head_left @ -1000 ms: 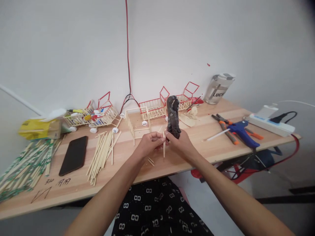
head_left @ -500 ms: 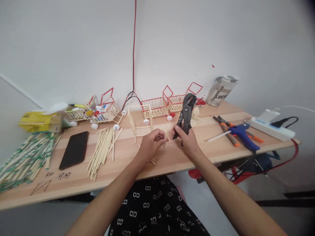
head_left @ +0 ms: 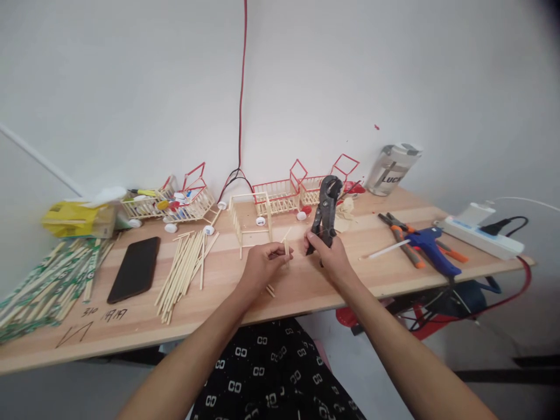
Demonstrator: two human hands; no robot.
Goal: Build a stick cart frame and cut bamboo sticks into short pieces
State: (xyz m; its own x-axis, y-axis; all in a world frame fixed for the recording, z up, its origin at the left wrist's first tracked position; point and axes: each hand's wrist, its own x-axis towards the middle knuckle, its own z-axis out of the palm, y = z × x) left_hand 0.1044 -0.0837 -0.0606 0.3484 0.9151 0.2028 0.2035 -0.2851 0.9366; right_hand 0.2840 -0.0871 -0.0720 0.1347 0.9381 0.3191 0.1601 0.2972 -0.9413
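Between thumb and fingers, my left hand point(head_left: 263, 265) pinches a short thin wooden stick point(head_left: 287, 248), which stands roughly upright. My right hand point(head_left: 331, 254) is closed around the handles of a black plier-like cutter point(head_left: 326, 205), its head pointing up and a gap apart from the stick. Just behind my left hand stands an unpainted stick frame point(head_left: 256, 232), shaped like part of a small cart. A couple of short stick pieces point(head_left: 270, 290) lie on the table near my left wrist.
A pile of bare sticks point(head_left: 181, 274), a black phone point(head_left: 135, 269) and wrapped chopsticks point(head_left: 52, 286) lie left. Small stick carts point(head_left: 277, 198) line the wall. Orange-handled pliers point(head_left: 406, 245), a blue glue gun point(head_left: 433, 248), a power strip point(head_left: 481, 236) and a can point(head_left: 394, 169) are right.
My left hand has shifted slightly left, and more of the stick shows. The cutter in my right hand has moved a little left. The whole view has also shifted slightly.
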